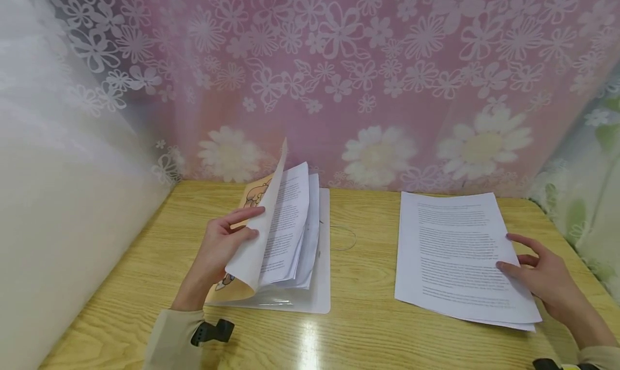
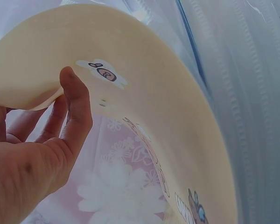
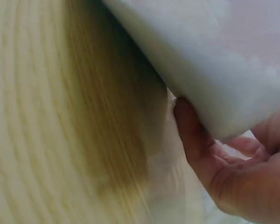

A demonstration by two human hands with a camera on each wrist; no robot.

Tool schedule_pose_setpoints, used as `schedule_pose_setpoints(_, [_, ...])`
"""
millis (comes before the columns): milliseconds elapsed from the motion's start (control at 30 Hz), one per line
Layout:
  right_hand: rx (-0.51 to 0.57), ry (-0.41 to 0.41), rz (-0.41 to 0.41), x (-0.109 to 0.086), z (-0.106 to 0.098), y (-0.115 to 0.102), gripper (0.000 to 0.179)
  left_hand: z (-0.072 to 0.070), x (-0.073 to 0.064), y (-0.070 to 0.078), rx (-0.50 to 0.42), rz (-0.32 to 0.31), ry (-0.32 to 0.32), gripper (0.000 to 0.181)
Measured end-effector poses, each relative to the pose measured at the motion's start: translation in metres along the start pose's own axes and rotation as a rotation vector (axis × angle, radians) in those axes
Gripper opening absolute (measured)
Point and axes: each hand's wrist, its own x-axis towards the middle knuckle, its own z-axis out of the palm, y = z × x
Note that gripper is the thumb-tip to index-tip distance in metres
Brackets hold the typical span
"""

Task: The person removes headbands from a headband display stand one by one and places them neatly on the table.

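Note:
On the left of the table lies a folder with a cartoon-printed, pale orange cover (image 1: pixel 265 235) that is white inside. My left hand (image 1: pixel 217 247) pinches the edge of this cover, which stands raised and bent. In the left wrist view the cover (image 2: pixel 177 112) curves away from the fingers. Printed pages (image 1: pixel 286 219) fan up inside the folder, over its clear sleeves and white back (image 1: pixel 322 301). At the right, my right hand (image 1: pixel 549 276) grips the right edge of a few printed sheets (image 1: pixel 452 246), thumb on top. The right wrist view has the lifted sheet corner (image 3: pixel 224 93) between thumb and fingers.
A thin loop of cord (image 1: pixel 355 236) sticks out from the folder's right side. The wood-grain table (image 1: pixel 368 284) ends at a flowered pink curtain (image 1: pixel 310 90) behind. A white sheet (image 1: pixel 72 170) hangs at the left, and a floral one (image 1: pixel 596 197) at the right.

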Motion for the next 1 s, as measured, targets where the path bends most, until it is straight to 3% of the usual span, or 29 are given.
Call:
schedule_pose_setpoints(267, [0.189,-0.013,-0.057,-0.006,0.001,-0.004,0.068,-0.001,0.000,-0.001,0.014,0.016,0.002,0.042])
schedule_pose_setpoints(533, [0.096,0.056,-0.077,-0.009,0.003,-0.009,0.067,-0.001,0.001,-0.001,0.023,0.045,-0.001,0.042])
schedule_pose_setpoints(733, [0.160,0.066,-0.099,-0.012,0.006,-0.014,0.067,-0.001,0.001,-0.002,0.031,0.045,0.004,0.042])
schedule_pose_setpoints(1000, [0.204,0.148,-0.168,-0.016,0.023,-0.026,0.066,0.001,0.000,-0.001,0.030,0.049,-0.021,0.042])
